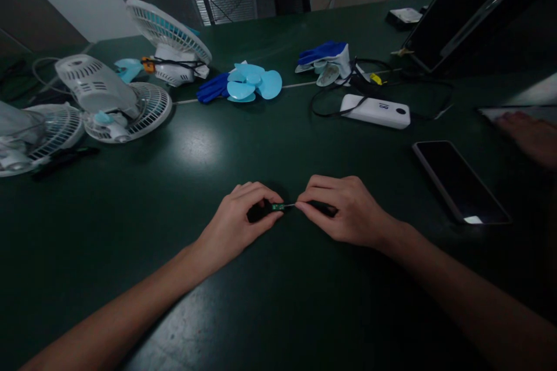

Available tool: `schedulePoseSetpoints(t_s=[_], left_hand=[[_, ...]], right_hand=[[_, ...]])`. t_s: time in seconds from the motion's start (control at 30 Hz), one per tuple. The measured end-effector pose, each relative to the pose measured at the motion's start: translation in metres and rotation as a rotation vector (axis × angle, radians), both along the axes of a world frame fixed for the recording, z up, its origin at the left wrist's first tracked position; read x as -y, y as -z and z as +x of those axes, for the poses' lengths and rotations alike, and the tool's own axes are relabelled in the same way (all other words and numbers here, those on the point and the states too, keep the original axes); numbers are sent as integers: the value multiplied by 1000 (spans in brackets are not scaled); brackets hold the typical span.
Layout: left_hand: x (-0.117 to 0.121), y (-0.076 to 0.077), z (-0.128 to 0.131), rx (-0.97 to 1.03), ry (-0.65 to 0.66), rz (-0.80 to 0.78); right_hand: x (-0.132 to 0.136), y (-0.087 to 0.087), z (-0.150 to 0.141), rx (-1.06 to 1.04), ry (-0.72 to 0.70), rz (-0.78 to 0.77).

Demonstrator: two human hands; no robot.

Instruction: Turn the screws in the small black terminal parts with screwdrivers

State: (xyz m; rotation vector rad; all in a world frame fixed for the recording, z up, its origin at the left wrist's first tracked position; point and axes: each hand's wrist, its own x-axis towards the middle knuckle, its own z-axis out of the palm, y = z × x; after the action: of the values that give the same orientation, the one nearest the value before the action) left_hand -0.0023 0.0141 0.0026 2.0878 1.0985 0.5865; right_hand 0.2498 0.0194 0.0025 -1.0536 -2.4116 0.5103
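Note:
Between the thumb and fingers of my left hand (243, 211) is a small green circuit board (278, 207), held just above or on the dark green table (278, 290). My right hand (343, 206) pinches a thin, light-coloured wire or pin (290, 205), too small to tell which. Its left end meets the board's right edge; whether it is fixed there I cannot tell. Both hands are closed and face each other, a short gap apart.
Several white fans (108, 98) stand or lie at the left. A blue fan blade (255, 82), work gloves (326, 61), a white power bank (375, 111) with black cables and a phone (460, 181) lie beyond my hands. Another person's hand (533, 136) is at the right edge.

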Motion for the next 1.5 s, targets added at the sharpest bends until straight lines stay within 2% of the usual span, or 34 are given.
schedulePoseSetpoints(t_s=[0.37, 0.57, 0.87, 1.0, 1.13, 1.23, 1.3, 1.43, 1.5], left_hand=[[-1, -1, 1, 5, -5, 1], [-1, -1, 0, 5, 18, 10], [0, -1, 0, -21, 3, 13], [2, -3, -6, -40, 58, 22], [10, -3, -34, -123, 149, 41], [14, -4, -69, -190, 129, 54], [13, -6, -92, -239, 46, 57], [4, -14, -128, -289, -267, 66], [-2, -13, -143, -321, -356, 80]], right_hand=[[-1, -4, 1, 23, -27, -15], [4, -6, -7, -341, -9, -65], [-4, 5, 5, -162, 9, -9], [-4, 5, 4, -138, 8, -17], [-3, 4, 4, -133, 3, -28], [-4, 3, 4, -133, -8, -46], [-3, 2, 4, -136, -13, -60], [-3, 2, 3, -133, -14, -60], [-4, 3, 3, -136, -18, -58]])
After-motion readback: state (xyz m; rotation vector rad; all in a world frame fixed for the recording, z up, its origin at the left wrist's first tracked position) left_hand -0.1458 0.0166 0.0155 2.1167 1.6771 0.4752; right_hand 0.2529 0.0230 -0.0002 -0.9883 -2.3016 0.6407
